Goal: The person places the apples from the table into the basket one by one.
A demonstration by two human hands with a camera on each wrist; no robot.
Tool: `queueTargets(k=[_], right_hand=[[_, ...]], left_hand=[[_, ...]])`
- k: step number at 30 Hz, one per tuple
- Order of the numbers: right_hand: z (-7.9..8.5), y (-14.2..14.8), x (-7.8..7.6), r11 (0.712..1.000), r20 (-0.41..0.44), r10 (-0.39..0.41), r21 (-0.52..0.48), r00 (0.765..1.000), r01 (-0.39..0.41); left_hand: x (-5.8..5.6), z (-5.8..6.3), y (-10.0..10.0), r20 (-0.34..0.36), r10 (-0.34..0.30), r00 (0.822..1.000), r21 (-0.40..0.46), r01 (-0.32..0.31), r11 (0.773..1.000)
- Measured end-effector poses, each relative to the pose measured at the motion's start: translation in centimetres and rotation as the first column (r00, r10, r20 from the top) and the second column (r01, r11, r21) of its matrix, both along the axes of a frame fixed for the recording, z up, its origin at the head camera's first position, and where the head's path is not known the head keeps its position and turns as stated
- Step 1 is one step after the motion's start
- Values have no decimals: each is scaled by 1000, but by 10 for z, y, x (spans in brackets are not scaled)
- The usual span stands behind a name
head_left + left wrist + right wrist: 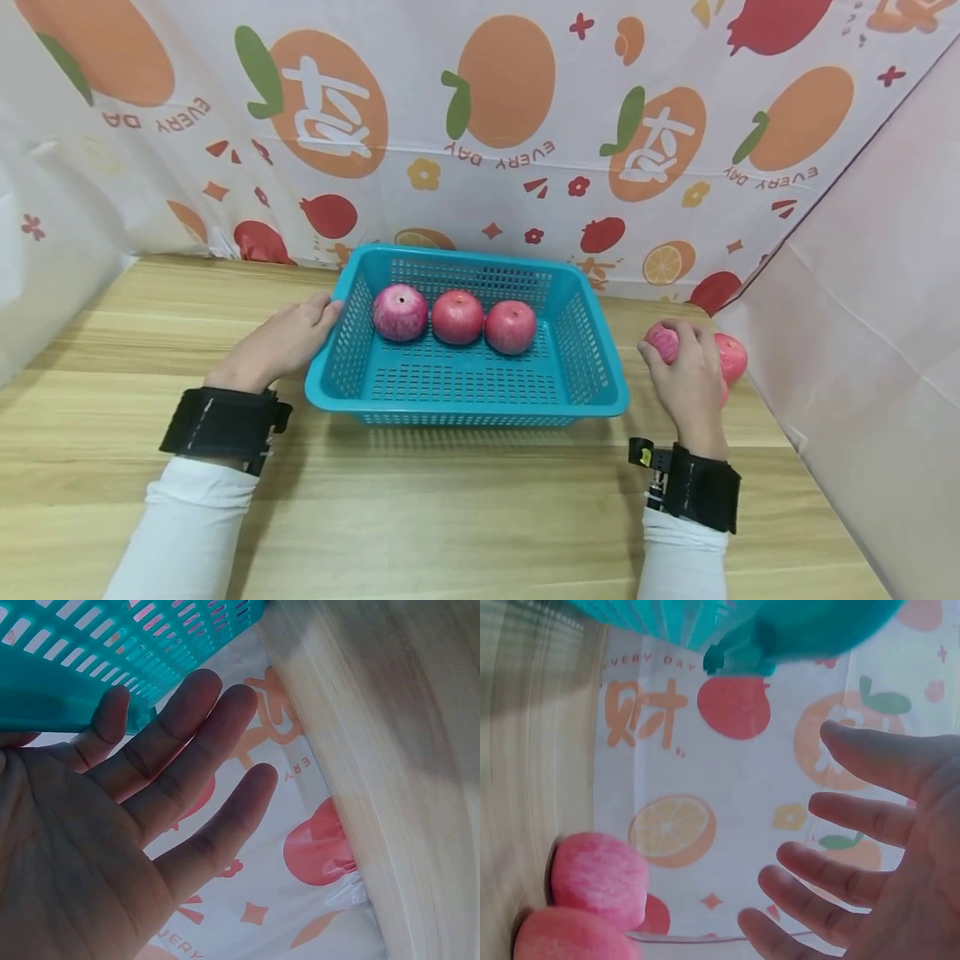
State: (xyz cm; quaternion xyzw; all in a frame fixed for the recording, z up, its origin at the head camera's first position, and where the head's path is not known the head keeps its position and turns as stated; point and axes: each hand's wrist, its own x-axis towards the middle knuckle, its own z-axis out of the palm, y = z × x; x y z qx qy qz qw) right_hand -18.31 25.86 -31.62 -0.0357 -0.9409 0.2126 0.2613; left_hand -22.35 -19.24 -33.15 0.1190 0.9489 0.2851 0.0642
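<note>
My left hand (288,337) is at the left rim of a blue-green plastic basket (480,408), its fingers extended and relaxed beside the basket wall in the left wrist view. Three red-pink apples, a streaked left apple (401,313), a middle apple (457,317) and a right apple (511,327), sit in a row inside the basket. Over to the right, my right hand (688,383) hovers above more apples on the table, a streaked pink apple (661,340) and a red apple (731,357) among them. Its fingers are spread with nothing between them in the right wrist view.
Everything stands on a light wooden table (465,517). A fruit-printed white cloth (480,192) hangs behind the basket, and a plain pale sheet (862,350) borders the table on the right. Both wrists wear black straps.
</note>
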Motion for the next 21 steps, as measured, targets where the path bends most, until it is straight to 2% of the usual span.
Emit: queueTargets(k=[7,21], right_hand=[[-3,9,2,999,4,-32,-32,999,32],[-5,19,4,998,124,-57,-23,991,60]], left_hand=[[-2,-1,-1,12,-2,1000,7,1,1000],[-4,-2,-1,-10,-15,1000,13,15,1000]])
